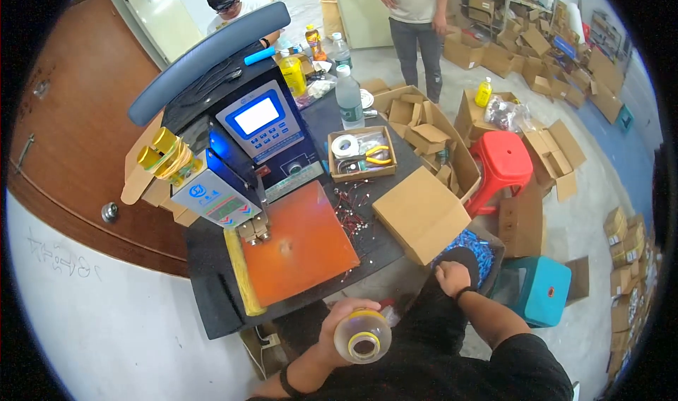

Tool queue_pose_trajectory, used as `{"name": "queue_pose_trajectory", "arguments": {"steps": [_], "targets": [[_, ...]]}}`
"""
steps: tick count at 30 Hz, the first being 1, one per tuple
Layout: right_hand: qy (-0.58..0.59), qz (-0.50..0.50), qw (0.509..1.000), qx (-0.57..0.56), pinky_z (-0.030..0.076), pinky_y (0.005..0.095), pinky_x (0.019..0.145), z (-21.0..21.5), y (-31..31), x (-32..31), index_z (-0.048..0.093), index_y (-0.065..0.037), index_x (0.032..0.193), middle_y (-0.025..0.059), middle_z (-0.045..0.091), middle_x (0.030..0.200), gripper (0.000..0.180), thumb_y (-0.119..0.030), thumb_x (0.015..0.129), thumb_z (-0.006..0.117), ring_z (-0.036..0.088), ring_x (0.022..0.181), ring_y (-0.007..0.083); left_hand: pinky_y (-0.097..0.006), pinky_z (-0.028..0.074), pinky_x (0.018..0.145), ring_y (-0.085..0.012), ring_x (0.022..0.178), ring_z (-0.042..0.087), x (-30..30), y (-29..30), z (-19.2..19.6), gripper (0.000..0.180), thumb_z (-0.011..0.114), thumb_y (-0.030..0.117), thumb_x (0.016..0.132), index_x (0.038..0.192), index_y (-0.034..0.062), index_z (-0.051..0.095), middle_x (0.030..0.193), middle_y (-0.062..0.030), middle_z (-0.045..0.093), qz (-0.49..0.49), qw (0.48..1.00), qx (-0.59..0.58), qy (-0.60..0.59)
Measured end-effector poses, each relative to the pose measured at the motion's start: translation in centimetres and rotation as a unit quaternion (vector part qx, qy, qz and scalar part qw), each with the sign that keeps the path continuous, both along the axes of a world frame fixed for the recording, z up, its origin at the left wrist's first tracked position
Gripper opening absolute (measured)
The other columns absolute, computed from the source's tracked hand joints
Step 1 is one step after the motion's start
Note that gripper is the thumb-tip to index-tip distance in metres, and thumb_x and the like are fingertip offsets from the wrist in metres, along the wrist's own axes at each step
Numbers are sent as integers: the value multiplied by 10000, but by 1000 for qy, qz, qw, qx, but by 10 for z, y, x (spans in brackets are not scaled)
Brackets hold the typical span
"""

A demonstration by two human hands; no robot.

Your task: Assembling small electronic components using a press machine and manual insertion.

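Observation:
Near the bottom centre, my left hand (332, 332) is wrapped round an uncapped clear bottle (381, 336) with a yellow ring at its neck. Its open mouth faces up at me. My right hand (453, 278) lies on my knee, fingers curled in, with nothing visible in them. Beyond my left hand, an orange mat (311, 249) covers part of the black table (212, 298). A benchtop machine (265, 129) with a lit screen stands at the mat's far side, its metal head (254, 229) over the mat's edge.
A small box (362, 172) holds tape and pliers. A closed carton (421, 214) sits at the table's right edge, above a bin of blue pieces (480, 256). Red (500, 164) and teal (540, 291) stools stand right. Two other people are at the back.

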State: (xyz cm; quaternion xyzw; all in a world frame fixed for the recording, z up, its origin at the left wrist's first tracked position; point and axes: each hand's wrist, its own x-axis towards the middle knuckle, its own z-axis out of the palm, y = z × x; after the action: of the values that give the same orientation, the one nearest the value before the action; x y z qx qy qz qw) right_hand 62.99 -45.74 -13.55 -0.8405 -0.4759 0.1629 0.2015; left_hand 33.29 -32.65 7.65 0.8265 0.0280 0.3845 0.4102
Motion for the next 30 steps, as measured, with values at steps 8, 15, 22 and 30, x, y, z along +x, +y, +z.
{"name": "queue_pose_trajectory", "arguments": {"steps": [8, 15, 22, 30], "targets": [[-23, 10, 1000, 14, 477, 505, 751, -11, 4, -1, 612, -42, 772, 193, 638, 798, 291, -294, 890, 529, 614, 832, 397, -398, 557, 761, -302, 937, 649, -8, 1, 6, 1057, 884, 89, 668, 1461, 170, 190, 1149, -241, 577, 8, 1000, -17, 18], [-59, 8, 997, 40, 478, 504, 722, -20, 2, -4, 581, -41, 759, 188, 624, 770, 283, -275, 910, 528, 611, 804, 387, -411, 448, 875, -301, 1064, 604, -14, -2, 2, 602, 854, 221, 672, 1185, 61, 582, 1227, -144, 615, 18, 989, -136, -46], [-60, 21, 998, 26, 469, 507, 725, -20, 4, -9, 586, -33, 801, 198, 626, 811, 265, -257, 925, 519, 603, 825, 403, -434, 444, 877, -342, 1087, 600, -36, -2, 1, 821, 883, 257, 628, 1310, 101, 454, 1234, -146, 611, 11, 996, -92, -2], [-83, 17, 996, 12, 435, 527, 685, -28, 6, -11, 531, -35, 762, 210, 577, 756, 316, -283, 954, 498, 577, 785, 419, -445, 426, 905, -320, 1097, 584, -62, -3, 2, 744, 855, 294, 655, 1266, 93, 480, 1217, -105, 601, 19, 991, -121, -59]]}}
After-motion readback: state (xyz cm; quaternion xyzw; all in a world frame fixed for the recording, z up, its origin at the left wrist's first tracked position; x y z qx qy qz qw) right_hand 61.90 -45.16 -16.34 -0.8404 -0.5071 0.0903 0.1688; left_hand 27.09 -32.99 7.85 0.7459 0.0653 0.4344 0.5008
